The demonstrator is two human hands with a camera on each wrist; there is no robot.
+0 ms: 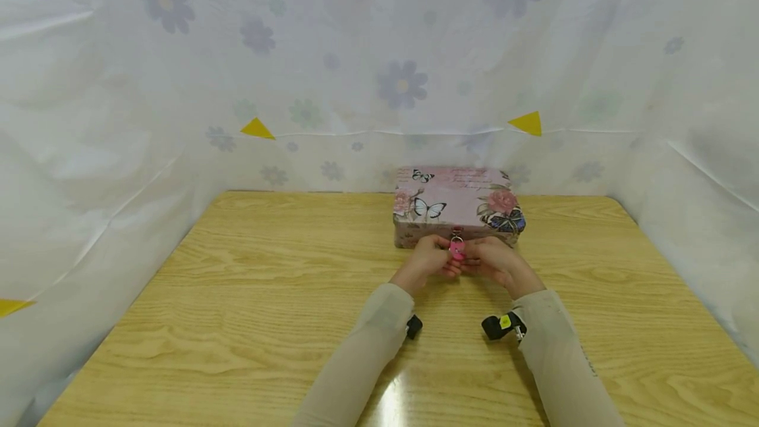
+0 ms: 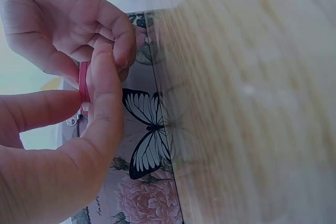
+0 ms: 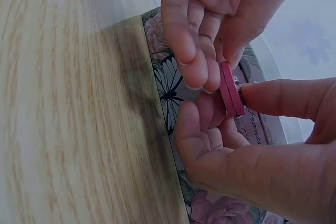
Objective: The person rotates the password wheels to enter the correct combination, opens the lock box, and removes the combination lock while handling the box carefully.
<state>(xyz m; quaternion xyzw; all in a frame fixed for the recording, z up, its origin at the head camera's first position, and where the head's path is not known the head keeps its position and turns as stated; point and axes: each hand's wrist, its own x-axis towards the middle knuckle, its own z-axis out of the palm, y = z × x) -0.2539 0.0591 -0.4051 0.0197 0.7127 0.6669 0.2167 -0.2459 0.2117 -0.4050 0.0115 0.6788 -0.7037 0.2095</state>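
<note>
A pink padlock [image 1: 456,251] hangs by its metal shackle at the front clasp [image 1: 457,230] of a pink tin box [image 1: 453,199] printed with butterflies and roses. My left hand [image 1: 425,261] pinches one side of the padlock between thumb and fingers. From the other side my right hand [image 1: 497,261] holds it too. In the right wrist view, the right thumb [image 3: 278,97] presses on the silver part of the padlock [image 3: 231,90], with the fingers curled behind. Edge-on, the padlock [image 2: 84,82] also shows in the left wrist view. Whether the shackle is locked I cannot tell.
The box stands near the back edge of a wood-grain table [image 1: 284,269], its lid down. Behind it hangs a white flowered curtain [image 1: 332,84] with yellow triangles. Black wrist camera mounts [image 1: 498,326] sit below both forearms.
</note>
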